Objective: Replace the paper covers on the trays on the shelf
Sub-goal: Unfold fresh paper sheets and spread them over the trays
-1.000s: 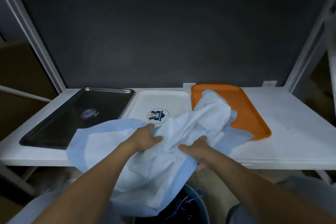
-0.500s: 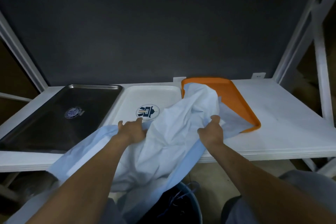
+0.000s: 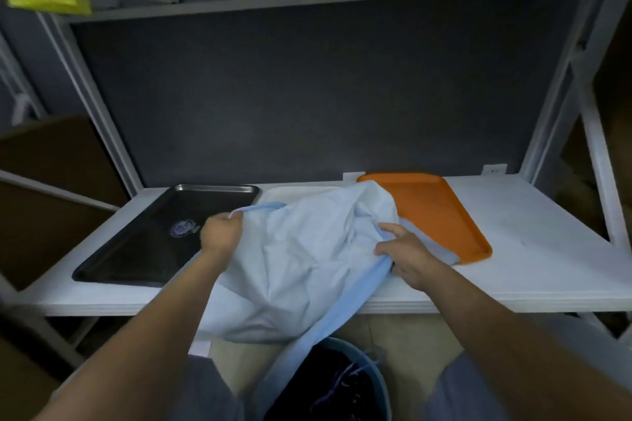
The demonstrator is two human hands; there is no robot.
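Head view: paper cover [image 3: 301, 260] bunched over white tray [image 3: 297, 190], draping off the shelf [image 3: 547, 249] above the bin [image 3: 328, 383]. Left hand [image 3: 220, 236] fingers clenched on its left edge, right hand [image 3: 407, 258] pinching a fold. Probably old-cover removal: gather edges inward, lift clear of orange tray [image 3: 441, 212].

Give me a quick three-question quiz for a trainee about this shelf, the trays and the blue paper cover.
1. True or false: the left hand and the right hand both grip the blue paper cover.
2. Which tray does the cover mostly hide? A left, B middle, C right.
3. How many trays sit on the shelf?
Key: 1 true; 2 B, the white tray; 3 three.
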